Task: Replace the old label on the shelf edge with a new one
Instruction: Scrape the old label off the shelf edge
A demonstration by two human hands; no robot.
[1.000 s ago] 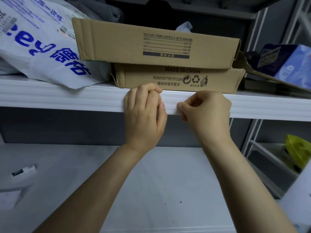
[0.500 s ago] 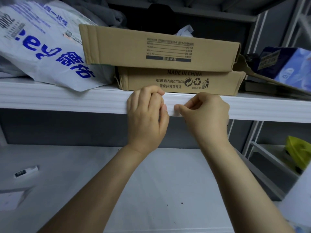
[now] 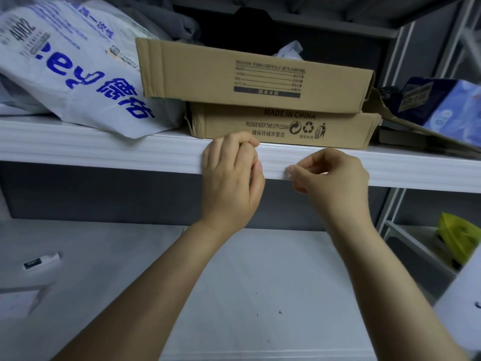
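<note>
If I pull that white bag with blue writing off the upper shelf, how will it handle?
Probably floppy: the white bag is creased and slumps across the shelf. Likely slippery, since its film looks glossy. It lies against the upper cardboard box, so tugging might nudge that.

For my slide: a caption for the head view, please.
Left hand rests on the white shelf edge; right hand pinches a small label there.

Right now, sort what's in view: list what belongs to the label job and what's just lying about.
Job: shelf edge; whitish label; right hand pinching it; left hand on the edge.
Lying about: upper cardboard box; lower cardboard box; white printed bag; blue pack; yellow item.
</note>
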